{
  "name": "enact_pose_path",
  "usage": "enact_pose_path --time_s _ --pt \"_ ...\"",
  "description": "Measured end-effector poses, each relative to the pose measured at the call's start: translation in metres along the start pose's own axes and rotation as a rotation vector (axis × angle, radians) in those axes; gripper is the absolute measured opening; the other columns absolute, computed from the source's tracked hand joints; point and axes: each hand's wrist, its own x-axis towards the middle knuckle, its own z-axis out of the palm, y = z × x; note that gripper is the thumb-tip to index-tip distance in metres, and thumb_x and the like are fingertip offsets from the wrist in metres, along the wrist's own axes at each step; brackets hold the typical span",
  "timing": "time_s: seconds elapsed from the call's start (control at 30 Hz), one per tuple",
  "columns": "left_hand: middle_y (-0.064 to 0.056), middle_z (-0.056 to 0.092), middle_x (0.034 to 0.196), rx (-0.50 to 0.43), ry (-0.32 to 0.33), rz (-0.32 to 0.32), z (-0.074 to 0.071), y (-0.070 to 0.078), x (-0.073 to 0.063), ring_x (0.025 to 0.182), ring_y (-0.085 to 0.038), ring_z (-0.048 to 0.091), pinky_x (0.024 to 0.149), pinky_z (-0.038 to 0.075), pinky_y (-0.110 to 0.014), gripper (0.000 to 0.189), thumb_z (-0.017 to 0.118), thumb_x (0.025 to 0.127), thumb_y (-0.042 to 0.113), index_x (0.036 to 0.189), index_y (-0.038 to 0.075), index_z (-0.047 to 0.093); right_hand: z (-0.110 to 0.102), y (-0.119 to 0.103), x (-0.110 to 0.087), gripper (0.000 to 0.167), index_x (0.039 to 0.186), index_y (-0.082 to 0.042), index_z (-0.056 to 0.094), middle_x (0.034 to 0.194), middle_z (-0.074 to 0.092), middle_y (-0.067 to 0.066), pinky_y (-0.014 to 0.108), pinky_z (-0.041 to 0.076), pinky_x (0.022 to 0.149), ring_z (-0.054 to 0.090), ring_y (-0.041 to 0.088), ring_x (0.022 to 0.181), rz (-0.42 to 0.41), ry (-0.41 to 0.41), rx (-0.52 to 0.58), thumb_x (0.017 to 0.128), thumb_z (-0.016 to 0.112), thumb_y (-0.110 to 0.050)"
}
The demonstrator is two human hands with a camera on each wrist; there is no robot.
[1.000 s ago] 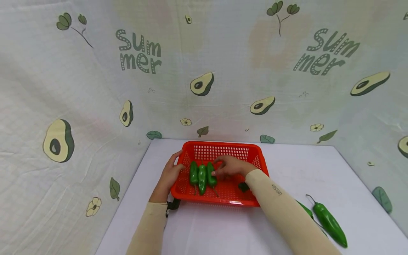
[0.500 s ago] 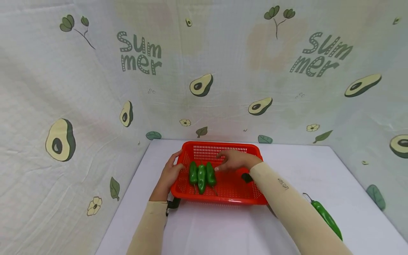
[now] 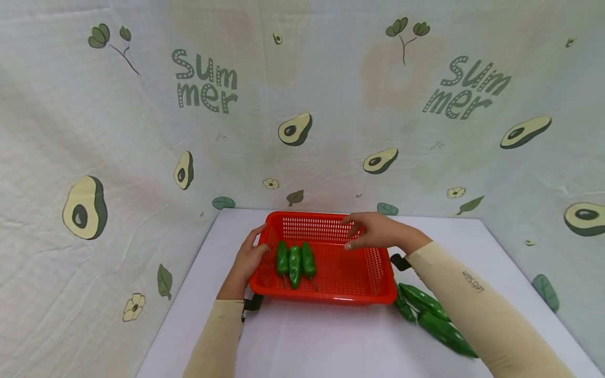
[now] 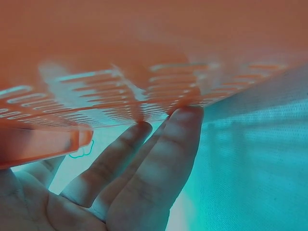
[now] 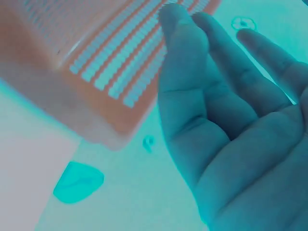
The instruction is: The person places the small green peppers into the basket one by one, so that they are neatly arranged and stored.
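Observation:
My left hand (image 3: pixel 247 258) grips the left rim of a red plastic basket (image 3: pixel 331 298), thumb over the edge. In the left wrist view its fingers (image 4: pixel 168 149) reach along the outside of the slotted wall. Three green chili peppers lie side by side in the basket's left half; the middle pepper (image 3: pixel 294 266) has its tip toward me. My right hand (image 3: pixel 380 231) hovers above the basket's right rear part, holding nothing. Its fingers (image 5: pixel 185 82) are loosely bent and apart in the right wrist view, with the basket's perforated wall beyond them.
More green chili peppers (image 3: pixel 444 331) lie on the white table (image 3: pixel 321 341) right of the basket, partly behind the right sleeve (image 3: pixel 482 299). A printed white cloth (image 3: pixel 335 94) stands behind and along both sides of the table.
My right hand has moved from beside the rightmost pepper in the basket, up and to the right. The three peppers stay lying there. My left hand keeps its hold on the rim.

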Motion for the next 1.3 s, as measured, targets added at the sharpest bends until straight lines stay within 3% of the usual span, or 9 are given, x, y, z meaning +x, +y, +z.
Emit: enact_pose_path --time_s 0.13,0.3,0.6,0.83,1.03,1.3 --pt "-0.015 0.059 0.143 -0.007 -0.009 0.013 0.0 -0.001 0.002 0.113 -0.034 0.067 0.088 0.062 -0.047 0.065 0.057 0.097 0.019 0.156 0.044 0.047 -0.009 0.01 -0.03 0.069 0.144 -0.011 0.06 0.122 0.07 0.01 0.038 0.063 0.078 0.07 0.024 0.102 0.008 0.064 0.008 0.087 0.088 -0.038" --pt "-0.015 0.057 0.146 -0.004 -0.014 0.013 -0.001 -0.001 0.002 0.115 -0.035 0.066 0.09 0.062 -0.047 0.066 0.058 0.096 0.019 0.157 0.043 0.046 -0.01 0.027 -0.063 0.067 0.143 -0.011 0.06 0.122 0.069 0.013 0.036 0.065 0.072 0.07 0.024 0.1 0.058 0.082 0.033 0.087 0.088 -0.033" --pt "-0.017 0.055 0.149 -0.015 -0.034 0.015 -0.003 -0.001 0.002 0.116 -0.037 0.065 0.089 0.062 -0.049 0.067 0.057 0.097 0.018 0.159 0.04 0.044 -0.006 0.062 -0.119 0.065 0.142 -0.017 0.061 0.117 0.07 0.004 0.031 0.064 0.072 0.071 0.017 0.095 0.102 0.107 -0.002 0.087 0.087 -0.038" --pt "-0.016 0.057 0.146 0.002 -0.029 0.008 -0.002 -0.001 0.004 0.114 -0.035 0.066 0.089 0.062 -0.047 0.066 0.058 0.097 0.019 0.158 0.042 0.045 -0.005 0.086 -0.157 0.072 0.145 -0.016 0.057 0.118 0.07 0.006 0.03 0.063 0.072 0.071 0.018 0.094 0.151 0.066 0.012 0.085 0.088 -0.04" --pt "-0.015 0.055 0.148 0.012 -0.014 0.013 -0.005 0.003 0.005 0.116 -0.036 0.065 0.092 0.061 -0.049 0.066 0.057 0.098 0.019 0.158 0.042 0.044 0.001 0.113 -0.176 0.072 0.143 -0.016 0.058 0.123 0.069 0.012 0.03 0.062 0.073 0.07 0.021 0.093 0.213 0.035 0.006 0.082 0.09 -0.037" --pt "-0.014 0.053 0.151 0.001 -0.012 0.001 -0.002 0.0 0.001 0.118 -0.035 0.064 0.094 0.06 -0.05 0.066 0.058 0.098 0.019 0.158 0.042 0.045 0.012 0.155 -0.207 0.073 0.139 -0.014 0.063 0.14 0.057 0.026 0.044 0.06 0.077 0.066 0.028 0.098 0.319 -0.014 -0.023 0.076 0.095 -0.034"
